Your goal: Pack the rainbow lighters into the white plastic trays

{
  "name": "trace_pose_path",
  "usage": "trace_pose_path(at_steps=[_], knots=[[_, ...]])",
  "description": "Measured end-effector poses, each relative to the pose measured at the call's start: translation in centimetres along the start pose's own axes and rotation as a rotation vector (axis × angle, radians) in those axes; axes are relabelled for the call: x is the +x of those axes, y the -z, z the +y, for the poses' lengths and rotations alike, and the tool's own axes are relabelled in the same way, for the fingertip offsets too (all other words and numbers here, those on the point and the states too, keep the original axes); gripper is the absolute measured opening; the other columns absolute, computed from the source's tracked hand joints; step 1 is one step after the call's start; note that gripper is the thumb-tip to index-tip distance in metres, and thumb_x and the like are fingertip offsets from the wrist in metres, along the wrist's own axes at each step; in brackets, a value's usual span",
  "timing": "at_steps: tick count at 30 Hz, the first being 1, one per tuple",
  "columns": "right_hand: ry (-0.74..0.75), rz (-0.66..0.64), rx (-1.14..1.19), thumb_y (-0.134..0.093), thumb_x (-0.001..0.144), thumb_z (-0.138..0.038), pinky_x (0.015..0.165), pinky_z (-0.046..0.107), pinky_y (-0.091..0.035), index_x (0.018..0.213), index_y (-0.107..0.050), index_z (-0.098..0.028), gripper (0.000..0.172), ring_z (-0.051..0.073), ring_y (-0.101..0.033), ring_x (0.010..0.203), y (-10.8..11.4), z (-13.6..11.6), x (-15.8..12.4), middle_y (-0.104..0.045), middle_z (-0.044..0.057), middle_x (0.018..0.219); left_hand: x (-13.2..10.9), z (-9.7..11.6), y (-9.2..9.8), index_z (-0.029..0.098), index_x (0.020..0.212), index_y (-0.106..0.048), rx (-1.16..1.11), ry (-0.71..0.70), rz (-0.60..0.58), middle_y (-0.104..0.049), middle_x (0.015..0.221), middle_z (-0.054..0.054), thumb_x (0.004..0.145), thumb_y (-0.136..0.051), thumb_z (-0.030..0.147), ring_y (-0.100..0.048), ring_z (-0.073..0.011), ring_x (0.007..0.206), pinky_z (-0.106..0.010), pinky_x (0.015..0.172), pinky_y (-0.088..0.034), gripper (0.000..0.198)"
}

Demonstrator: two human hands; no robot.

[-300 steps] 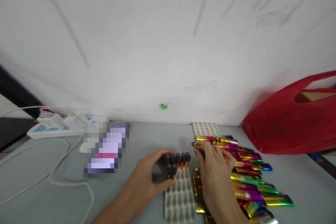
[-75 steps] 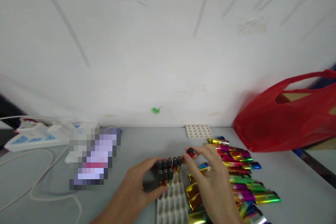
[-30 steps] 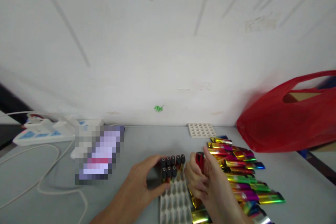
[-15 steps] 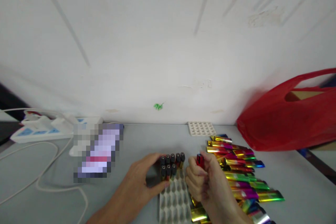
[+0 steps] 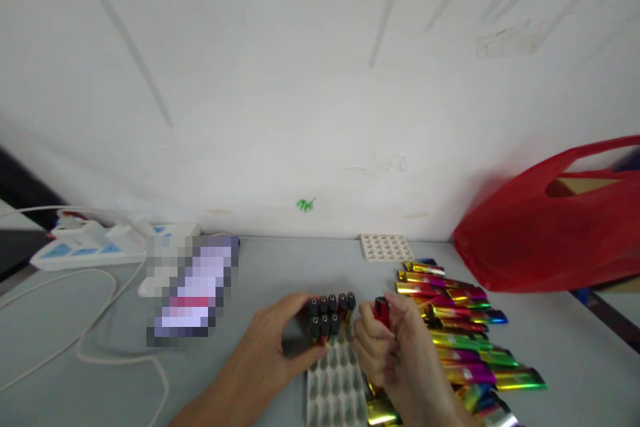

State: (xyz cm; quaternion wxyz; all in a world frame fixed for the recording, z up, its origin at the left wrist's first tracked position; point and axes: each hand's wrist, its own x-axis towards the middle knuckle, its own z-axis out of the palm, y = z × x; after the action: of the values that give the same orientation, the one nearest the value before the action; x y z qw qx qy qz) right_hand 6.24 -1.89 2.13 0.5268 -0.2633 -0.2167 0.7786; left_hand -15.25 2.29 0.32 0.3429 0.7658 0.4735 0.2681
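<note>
Toward the bottom centre stands a pale slotted tray [image 5: 336, 383]. Several upright lighters [image 5: 324, 324] with black tops fill two rows at its far end; the nearer slots show bare. My left hand [image 5: 270, 333] curves round the left side of these lighters, thumb at the front row and fingertips behind, gripping them front to back. Just right of the tray, my right hand [image 5: 387, 347] is closed in a fist round a red lighter [image 5: 382, 309], whose upper end sticks out between thumb and forefinger.
A pile of shiny multicoloured lighters [image 5: 470, 340] lies at the right. Behind is a white grid tray [image 5: 387, 247] near the wall. A red bag [image 5: 545, 233] stands far right. Leftward are a phone [image 5: 197, 287], a power strip [image 5: 95, 247] and loose white cables [image 5: 115, 359].
The whole view has shifted slightly, so most things sit a little further right. Both hands keep nearly the same pose, and the red lighter stays in my right hand.
</note>
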Motion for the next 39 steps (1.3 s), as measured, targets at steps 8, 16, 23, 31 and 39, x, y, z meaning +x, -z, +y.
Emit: trace_pose_path(at_steps=[8, 16, 23, 31, 39], knots=[[-0.024, -0.030, 0.048, -0.081, 0.085, -0.058, 0.038, 0.019, -0.011, 0.060, -0.036, -0.025, 0.061, 0.004, -0.008, 0.042, 0.0, -0.2, -0.2, -0.020, -0.014, 0.050, 0.1, -0.6, -0.3, 0.029, 0.125, -0.079, 0.000, 0.003, -0.009, -0.084, 0.129, -0.006, 0.080, -0.089, 0.024, -0.077, -0.0349, 0.121, -0.044, 0.109, -0.058, 0.047], [0.080, 0.103, -0.144, -0.078, 0.085, -0.077, 0.039, 0.020, -0.016, 0.072, -0.056, -0.022, 0.060, 0.006, -0.015, 0.042, 0.4, 0.4, 0.3, -0.032, -0.012, 0.051, 0.0, -0.4, -0.1, 0.028, 0.127, -0.078, -0.013, 0.029, -0.039, -0.083, 0.129, -0.007, 0.083, -0.087, 0.026, -0.075, -0.0348, 0.122, -0.045, 0.110, -0.055, 0.045], [0.577, 0.277, -0.785, -0.068, 0.105, -0.057, 0.084, 0.029, -0.049, 0.106, -0.081, -0.029, 0.031, 0.020, -0.061, 0.096, -0.8, 0.3, -0.8, -0.065, 0.003, 0.100, 0.1, 0.0, 0.0, 0.027, 0.119, -0.081, -0.042, 0.021, -0.031, -0.085, 0.122, -0.006, 0.081, -0.089, 0.028, -0.077, -0.0345, 0.115, -0.042, 0.105, -0.058, 0.040], [0.424, 0.312, -0.854, -0.076, 0.099, -0.058, 0.075, 0.033, -0.044, 0.110, -0.087, -0.028, 0.033, 0.020, -0.057, 0.077, -0.1, 0.3, -0.6, -0.062, 0.000, 0.078, 0.0, -0.1, -0.1, 0.027, 0.119, -0.082, -0.047, 0.014, -0.022, -0.085, 0.121, -0.006, 0.080, -0.089, 0.024, -0.077, -0.0331, 0.113, -0.041, 0.103, -0.059, 0.040], [0.544, 0.306, -1.137, -0.072, 0.101, -0.043, 0.076, 0.032, -0.049, 0.113, -0.085, -0.026, 0.024, 0.019, -0.065, 0.075, -0.5, 0.3, -0.7, -0.070, -0.001, 0.078, -0.1, 0.6, 0.1, 0.028, 0.119, -0.083, -0.073, 0.005, 0.002, -0.085, 0.122, -0.007, 0.081, -0.090, 0.031, -0.078, -0.0342, 0.115, -0.039, 0.099, -0.062, 0.039]])
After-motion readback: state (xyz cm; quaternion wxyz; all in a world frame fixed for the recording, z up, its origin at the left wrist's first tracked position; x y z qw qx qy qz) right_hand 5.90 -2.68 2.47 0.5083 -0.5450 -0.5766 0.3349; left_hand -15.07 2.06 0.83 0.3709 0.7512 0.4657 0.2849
